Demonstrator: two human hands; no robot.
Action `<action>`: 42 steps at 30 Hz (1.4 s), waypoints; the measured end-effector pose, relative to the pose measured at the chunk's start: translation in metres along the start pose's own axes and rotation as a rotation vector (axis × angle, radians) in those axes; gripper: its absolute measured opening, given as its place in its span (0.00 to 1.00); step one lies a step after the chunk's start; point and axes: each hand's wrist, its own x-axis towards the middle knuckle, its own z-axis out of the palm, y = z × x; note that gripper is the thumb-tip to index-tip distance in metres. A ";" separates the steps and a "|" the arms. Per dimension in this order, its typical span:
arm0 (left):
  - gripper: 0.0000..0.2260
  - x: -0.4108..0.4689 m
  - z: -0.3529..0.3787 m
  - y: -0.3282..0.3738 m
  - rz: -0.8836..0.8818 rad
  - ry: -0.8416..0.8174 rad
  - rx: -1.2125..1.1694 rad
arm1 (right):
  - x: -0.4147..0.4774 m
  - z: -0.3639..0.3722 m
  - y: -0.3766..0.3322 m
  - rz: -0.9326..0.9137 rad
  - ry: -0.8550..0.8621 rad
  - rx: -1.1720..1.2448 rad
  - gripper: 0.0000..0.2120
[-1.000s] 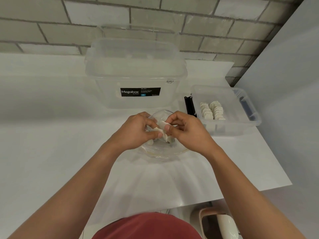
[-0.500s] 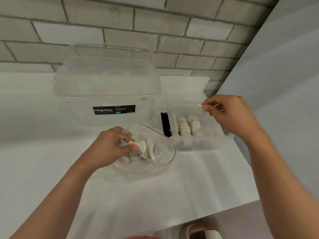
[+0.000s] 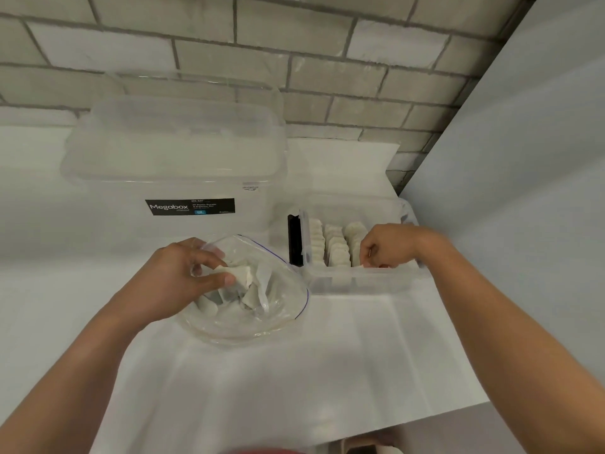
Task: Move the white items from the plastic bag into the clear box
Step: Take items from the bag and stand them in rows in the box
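Left hand (image 3: 176,276) pinches white items (image 3: 240,275) inside the plastic bag (image 3: 281,309); right hand (image 3: 388,245), fingers curled, grip unclear, reaches into the clear box (image 3: 360,280).

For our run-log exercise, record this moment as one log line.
left hand: gripping white item in plastic bag | right hand: inside clear box, fingers closed beside rows of white items | stage: placing
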 end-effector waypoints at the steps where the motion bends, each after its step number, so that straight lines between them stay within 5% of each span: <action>1: 0.03 0.000 0.000 0.000 -0.006 0.005 -0.004 | 0.004 0.002 0.001 0.006 0.004 -0.007 0.10; 12: 0.04 -0.002 -0.001 0.000 -0.026 0.002 -0.025 | 0.011 0.012 0.012 -0.011 0.087 -0.094 0.10; 15: 0.05 -0.003 -0.002 0.000 -0.014 -0.004 -0.046 | -0.018 -0.007 -0.006 -0.064 0.350 0.022 0.10; 19: 0.06 -0.005 -0.002 -0.001 -0.029 0.009 -0.111 | -0.068 -0.003 -0.076 -0.262 0.711 0.462 0.02; 21: 0.06 -0.008 -0.003 0.000 -0.027 0.007 -0.129 | -0.077 0.013 -0.117 -0.367 0.631 0.637 0.03; 26: 0.05 -0.012 -0.007 0.003 0.010 -0.010 -0.151 | -0.052 0.059 -0.169 -0.356 0.446 0.567 0.19; 31: 0.09 -0.019 -0.007 0.000 0.011 0.007 -0.209 | -0.042 0.077 -0.185 -0.293 0.538 0.841 0.10; 39: 0.06 -0.022 -0.008 -0.004 0.060 -0.063 -0.099 | -0.068 0.048 -0.181 -0.341 0.585 0.729 0.07; 42: 0.14 -0.023 -0.008 -0.002 0.078 -0.116 -0.128 | -0.075 0.037 -0.180 -0.352 0.565 0.581 0.05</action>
